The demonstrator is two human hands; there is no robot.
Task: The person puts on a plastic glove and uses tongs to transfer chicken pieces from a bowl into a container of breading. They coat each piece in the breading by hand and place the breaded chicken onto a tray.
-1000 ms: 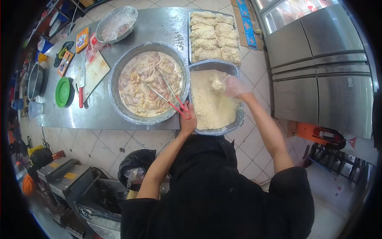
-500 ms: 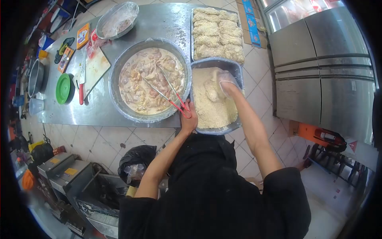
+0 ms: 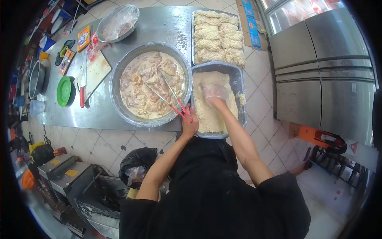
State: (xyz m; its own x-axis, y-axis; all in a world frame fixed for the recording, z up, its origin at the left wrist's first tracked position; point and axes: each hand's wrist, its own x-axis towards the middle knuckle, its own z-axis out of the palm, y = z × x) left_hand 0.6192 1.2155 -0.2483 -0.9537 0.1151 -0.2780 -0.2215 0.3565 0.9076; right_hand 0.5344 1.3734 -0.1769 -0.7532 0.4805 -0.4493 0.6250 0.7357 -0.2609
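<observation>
My right hand (image 3: 215,94), in a clear plastic glove, is down in the pale breading (image 3: 213,121) inside a grey-blue tub (image 3: 242,85). Its fingers are blurred and partly sunk in the breading, so I cannot see what lies under them. My left hand (image 3: 190,125) is at the tub's near left edge, beside a large round bowl (image 3: 115,107) of raw chicken pieces (image 3: 137,93) in a milky batter. Tongs (image 3: 178,110) lean across the bowl, their red handles overlapping my left hand. The fingers there are mostly hidden.
A tray of coated chicken pieces (image 3: 221,38) adjoins the tub's far side. On the steel table (image 3: 159,24) are a plastic-covered bowl (image 3: 119,24), a cutting board (image 3: 97,73), a red-handled knife (image 3: 82,89) and a green plate (image 3: 63,91). Steel refrigerators (image 3: 318,67) stand right.
My right hand has moved left and slightly nearer, from the tub's right side to the middle of the breading. The coated lump seen earlier is hidden now. My left hand stays at the tub's edge.
</observation>
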